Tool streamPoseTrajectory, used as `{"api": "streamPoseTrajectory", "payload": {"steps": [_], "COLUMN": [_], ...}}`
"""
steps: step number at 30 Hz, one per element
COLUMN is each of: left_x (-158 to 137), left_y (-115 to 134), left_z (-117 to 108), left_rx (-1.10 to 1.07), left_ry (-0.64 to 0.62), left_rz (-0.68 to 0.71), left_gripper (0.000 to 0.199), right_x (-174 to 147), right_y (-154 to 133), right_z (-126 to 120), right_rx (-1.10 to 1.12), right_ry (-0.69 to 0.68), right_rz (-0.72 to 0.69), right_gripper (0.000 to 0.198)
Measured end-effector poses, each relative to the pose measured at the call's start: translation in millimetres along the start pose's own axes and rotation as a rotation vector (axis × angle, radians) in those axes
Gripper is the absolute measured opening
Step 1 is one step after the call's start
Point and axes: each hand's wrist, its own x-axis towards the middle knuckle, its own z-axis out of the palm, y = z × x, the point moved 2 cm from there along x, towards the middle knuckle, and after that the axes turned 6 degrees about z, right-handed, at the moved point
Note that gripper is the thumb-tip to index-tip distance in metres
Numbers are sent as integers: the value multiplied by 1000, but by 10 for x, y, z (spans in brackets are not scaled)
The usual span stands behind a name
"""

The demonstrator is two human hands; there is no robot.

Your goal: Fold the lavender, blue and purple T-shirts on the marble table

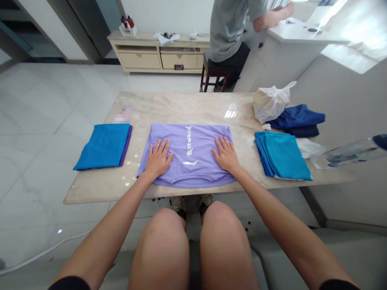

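A purple T-shirt point(193, 169) with white lettering and a logo lies folded in the middle of the table, its collar toward me. My left hand point(159, 158) rests flat on its left part, fingers spread. On the right part lies my right hand point(225, 155), palm down with the fingers apart. Neither hand grips the cloth. To the left is a folded blue garment point(104, 146) with a purple one point(126, 146) under it. A stack of folded teal and blue garments point(282, 155) sits to the right.
On the marble-look table point(181, 106), a white plastic bag point(272, 102), a dark blue garment point(299, 117) and a clear bottle point(347, 153) lying on its side are at the right. Beyond, a person in a grey shirt point(228, 30) sits on a dark stool point(216, 70) near a low cabinet point(139, 60).
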Motion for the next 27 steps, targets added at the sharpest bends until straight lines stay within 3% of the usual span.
{"api": "streamPoseTrajectory", "payload": {"steps": [3, 6, 9, 11, 14, 17, 19, 22, 27], "left_x": [2, -290, -661, -817, -850, -761, -699, -588, -229], "left_y": [-16, 28, 33, 55, 292, 826, 1243, 1758, 2272], "left_z": [-27, -130, -394, -688, -1192, -1498, -1484, -1224, -711], "left_rx": [-4, 15, 40, 42, -29, -120, -156, -189, -241], "left_ry": [24, -9, -151, -222, -168, -13, -12, -117, -304], "left_rz": [24, 141, 213, 178, 98, 93, 109, 107, 87], "left_gripper": [74, 68, 57, 45, 32, 29, 29, 31, 33], "right_x": [-88, -362, -607, -658, -558, -399, -343, -356, -408], "right_y": [-61, -77, -16, 6, -81, -276, -370, -316, 247], "right_z": [-53, -227, -609, -977, -1545, -1877, -1889, -1660, -1245], "right_rx": [37, 49, 43, 41, 12, 40, 111, 179, 195], "right_ry": [29, -130, -370, -440, -331, -108, 18, 100, 103], "right_rz": [-38, -203, -284, -267, -167, -27, 94, 250, 348], "right_gripper": [71, 66, 54, 43, 36, 35, 38, 38, 31]}}
